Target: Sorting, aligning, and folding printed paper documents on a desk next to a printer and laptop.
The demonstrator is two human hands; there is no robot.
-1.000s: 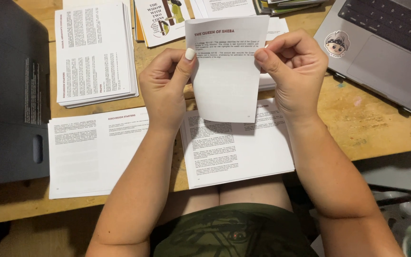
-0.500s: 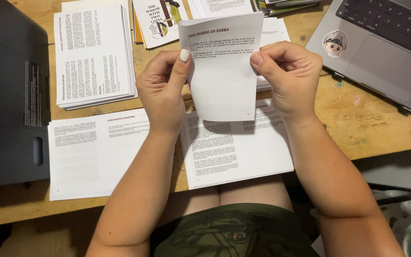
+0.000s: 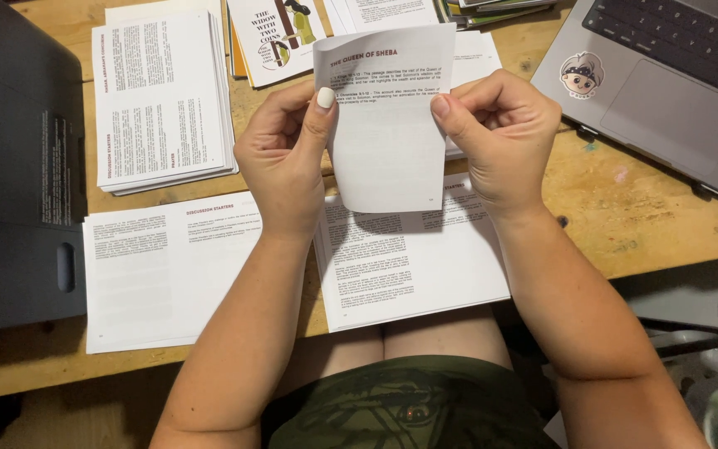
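A white printed sheet (image 3: 388,133), folded or bent, is held upright above the wooden table (image 3: 625,208). My left hand (image 3: 284,158) pinches its left edge between thumb and fingers. My right hand (image 3: 492,137) pinches its right edge. Under the hands lies a flat stack of printed pages (image 3: 413,266). Another stack of printed pages (image 3: 168,274) lies to its left.
A thicker pile of folded pages (image 3: 159,100) sits at the upper left. Illustrated booklets (image 3: 272,37) lie at the top. A grey laptop (image 3: 666,83) with a round sticker is at the upper right. A dark flat device (image 3: 14,175) lies at the left.
Both hands have lifted the sheet slightly up and away; the grip on its two edges is unchanged.
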